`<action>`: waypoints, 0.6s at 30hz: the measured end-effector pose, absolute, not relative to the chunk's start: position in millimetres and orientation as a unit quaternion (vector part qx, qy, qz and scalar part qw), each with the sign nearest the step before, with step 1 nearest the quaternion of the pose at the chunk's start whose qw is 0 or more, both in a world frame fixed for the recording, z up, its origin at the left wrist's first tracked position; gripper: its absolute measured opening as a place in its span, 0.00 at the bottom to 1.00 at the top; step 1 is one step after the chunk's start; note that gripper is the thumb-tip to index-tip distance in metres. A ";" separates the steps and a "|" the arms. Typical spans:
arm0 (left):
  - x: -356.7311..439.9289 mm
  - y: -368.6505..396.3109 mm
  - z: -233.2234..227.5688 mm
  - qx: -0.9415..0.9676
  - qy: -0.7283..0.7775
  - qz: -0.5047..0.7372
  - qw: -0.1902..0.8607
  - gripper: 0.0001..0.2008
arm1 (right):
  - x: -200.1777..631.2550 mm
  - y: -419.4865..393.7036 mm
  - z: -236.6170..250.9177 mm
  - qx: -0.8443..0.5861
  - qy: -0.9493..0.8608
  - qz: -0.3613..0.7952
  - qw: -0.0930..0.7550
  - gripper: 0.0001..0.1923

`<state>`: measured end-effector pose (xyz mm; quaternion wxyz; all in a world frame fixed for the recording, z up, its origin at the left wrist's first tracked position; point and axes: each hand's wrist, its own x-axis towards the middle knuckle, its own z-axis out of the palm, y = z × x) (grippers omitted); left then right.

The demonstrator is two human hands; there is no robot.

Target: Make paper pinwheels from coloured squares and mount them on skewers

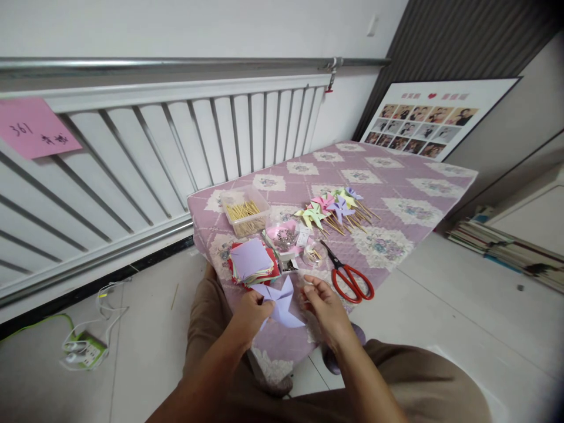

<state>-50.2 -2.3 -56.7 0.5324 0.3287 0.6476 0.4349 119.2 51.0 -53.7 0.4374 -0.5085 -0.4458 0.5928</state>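
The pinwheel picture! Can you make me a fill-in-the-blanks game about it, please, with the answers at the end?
1. The person's ____ hand is holding a purple pinwheel.
2. The scissors have ____ handles.
3. As we see it, the scissors lie to the ____ of the paper stack.
4. The pink note has the number ____ written on it.

Missing words: left; red; right; 361.

Open room is stretching across the bench beyond the pinwheels, while scissors are lying just beside the right hand, a round tub is standing ahead of it, and a paper stack, with a stick box behind, is blocking the way ahead of the left hand.
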 end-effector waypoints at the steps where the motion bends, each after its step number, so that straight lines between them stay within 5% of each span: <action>1: -51.8 -1.5 -61.7 0.325 0.652 0.437 0.528 0.07 | 120.8 52.3 -60.9 -0.518 -0.460 0.576 0.435 0.21; 18: -56.1 17.8 -94.3 0.249 0.673 0.459 0.524 0.08 | 121.7 78.5 -100.9 -0.547 -0.664 0.331 0.386 0.12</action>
